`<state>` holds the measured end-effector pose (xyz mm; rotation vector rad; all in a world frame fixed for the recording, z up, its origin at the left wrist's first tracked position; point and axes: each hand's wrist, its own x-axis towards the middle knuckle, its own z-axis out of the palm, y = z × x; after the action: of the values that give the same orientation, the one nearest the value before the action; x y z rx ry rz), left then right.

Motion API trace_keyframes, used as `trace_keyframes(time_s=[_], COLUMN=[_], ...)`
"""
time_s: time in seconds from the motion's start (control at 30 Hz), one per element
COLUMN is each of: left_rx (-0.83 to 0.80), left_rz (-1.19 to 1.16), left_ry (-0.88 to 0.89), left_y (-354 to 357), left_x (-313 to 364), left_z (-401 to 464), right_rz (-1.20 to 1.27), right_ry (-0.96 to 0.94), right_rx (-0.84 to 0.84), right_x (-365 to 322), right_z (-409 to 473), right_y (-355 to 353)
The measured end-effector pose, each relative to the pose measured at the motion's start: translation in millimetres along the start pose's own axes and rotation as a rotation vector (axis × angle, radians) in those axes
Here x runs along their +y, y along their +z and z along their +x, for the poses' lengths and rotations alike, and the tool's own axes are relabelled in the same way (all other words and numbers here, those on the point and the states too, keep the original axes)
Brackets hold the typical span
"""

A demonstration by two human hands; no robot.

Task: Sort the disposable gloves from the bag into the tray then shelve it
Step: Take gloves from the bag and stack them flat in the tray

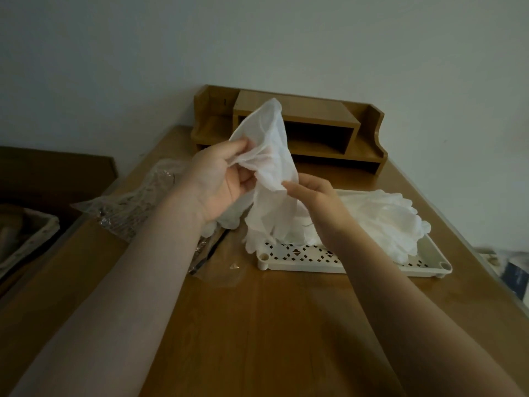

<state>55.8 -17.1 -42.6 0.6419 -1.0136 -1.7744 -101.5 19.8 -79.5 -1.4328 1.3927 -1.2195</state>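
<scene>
Held item: your left hand (221, 179) and right hand (315, 196) both pinch one thin white disposable glove (269, 167), above the cream perforated plastic tray (289, 257).

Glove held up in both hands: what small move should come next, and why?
Probably lower the glove onto the pile of gloves in the tray. The left hand and right hand both pinch it in the air above the tray, its fingers hanging down near the tray's left end, and the shelf behind holds no tray yet.
</scene>
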Motion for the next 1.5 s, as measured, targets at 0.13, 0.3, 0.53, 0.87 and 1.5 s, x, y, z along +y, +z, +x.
trace_keyframes(time_s=[0.13, 0.3, 0.53, 0.87, 1.5], left_rx=[-0.008, 0.011, -0.082, -0.13, 0.15], left_rz=[-0.162, -0.277, 0.122, 0.857, 1.323], left_ry=[-0.068, -0.141, -0.355, -0.155, -0.037], left_y=[-8, -17, 3, 60, 55], left_x=[-3, -14, -32, -51, -64], left_z=[4, 9, 8, 18, 78], right_rz=[0.071, 0.175, -0.016, -0.1, -0.82], right_ry=[0.048, 0.018, 0.003, 0.178, 0.225], right_rx=[-0.017, -0.03, -0.071, -0.474, -0.048], right_x=[-2, -14, -23, -20, 33], right_z=[-3, -13, -22, -6, 39], right_y=[-12, -49, -92, -145, -170])
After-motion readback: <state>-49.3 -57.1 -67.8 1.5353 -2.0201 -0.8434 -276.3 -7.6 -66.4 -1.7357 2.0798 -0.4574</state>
